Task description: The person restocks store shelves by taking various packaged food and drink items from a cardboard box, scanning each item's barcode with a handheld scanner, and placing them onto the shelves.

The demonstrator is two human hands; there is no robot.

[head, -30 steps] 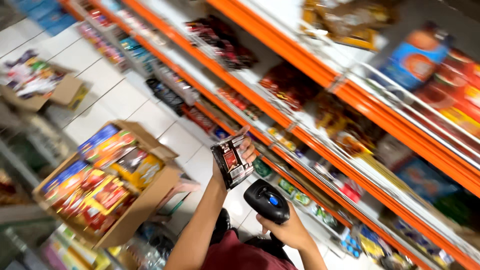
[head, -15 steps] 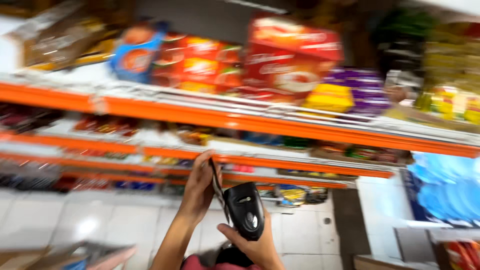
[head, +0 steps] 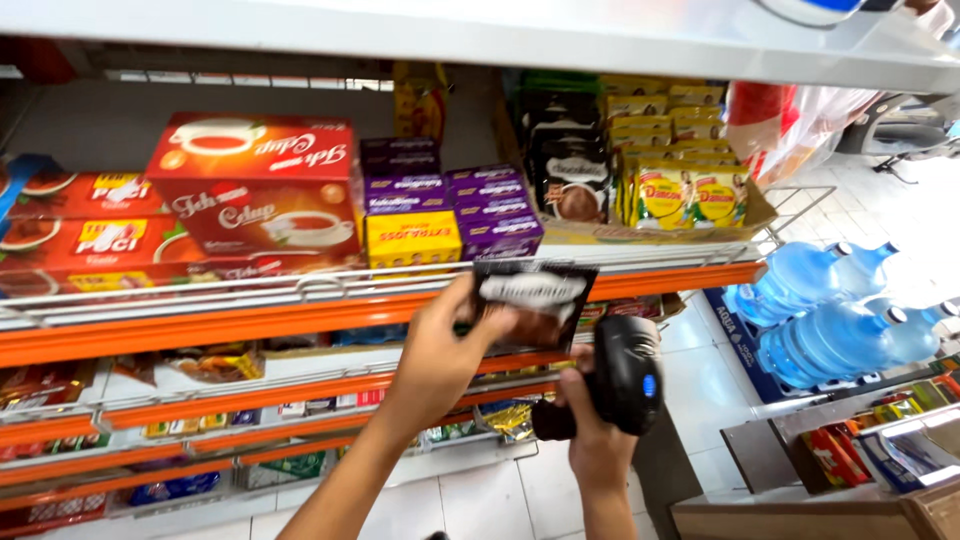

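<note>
My left hand (head: 438,352) holds a dark flat sachet (head: 532,298) up in front of the orange shelf rail (head: 300,318). Just below and to its right, my right hand (head: 590,432) grips a black handheld scanner (head: 622,378) by its handle, its head close under the sachet. On the shelf behind stand a big red tea box (head: 258,185), purple and yellow boxes (head: 440,215) and a tray of dark and yellow sachets (head: 640,165).
Lower orange shelves (head: 200,400) carry small packets. Large blue water bottles (head: 830,320) lie at the right on the tiled floor (head: 480,500). A cardboard box corner (head: 800,515) and a rack of small goods (head: 900,440) sit at the lower right.
The view has swung up and right along the shelves. My left hand has turned the sachet flat toward me, and the scanner has come up beside it.
</note>
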